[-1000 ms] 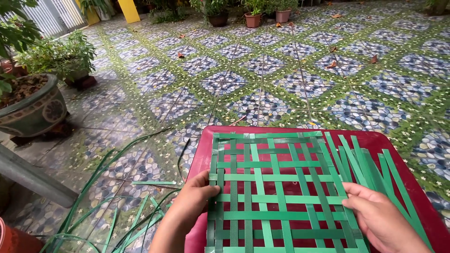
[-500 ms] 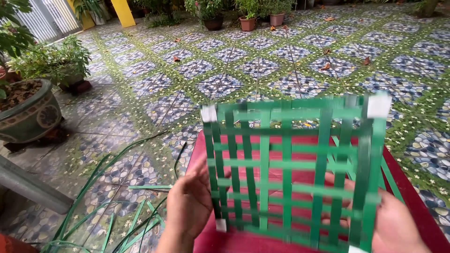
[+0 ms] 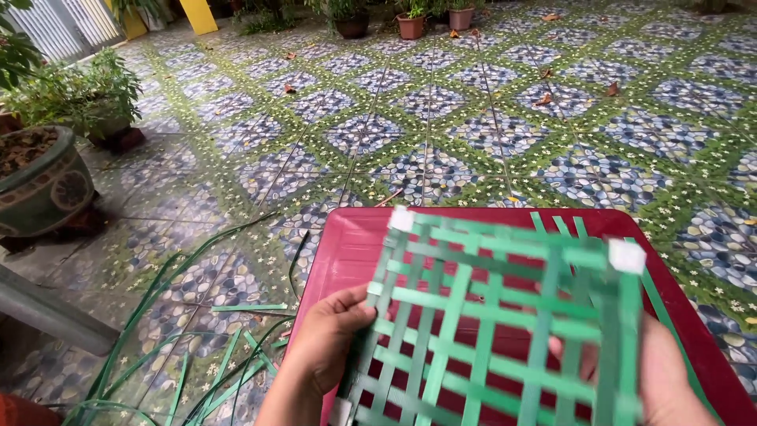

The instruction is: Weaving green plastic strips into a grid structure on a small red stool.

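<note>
- The woven green mat (image 3: 505,315), an open lattice of flat strips with white tabs at its two far corners, is held tilted above the red table (image 3: 347,244), between the two hands.
- Its far edge hangs free over the table's far rim; past that lies open patterned tile floor (image 3: 426,118).
- The left hand (image 3: 327,343) has its grip closed on the mat's left edge, thumb on top, fingers curled beneath.
- The right hand (image 3: 662,371) sits behind the lattice at its right edge; it seems to clasp the mat, though strips hide the fingers.
- Loose green strips (image 3: 197,363) lie on the floor left of the left hand.
- A large plant pot (image 3: 39,185) stands further left.
</note>
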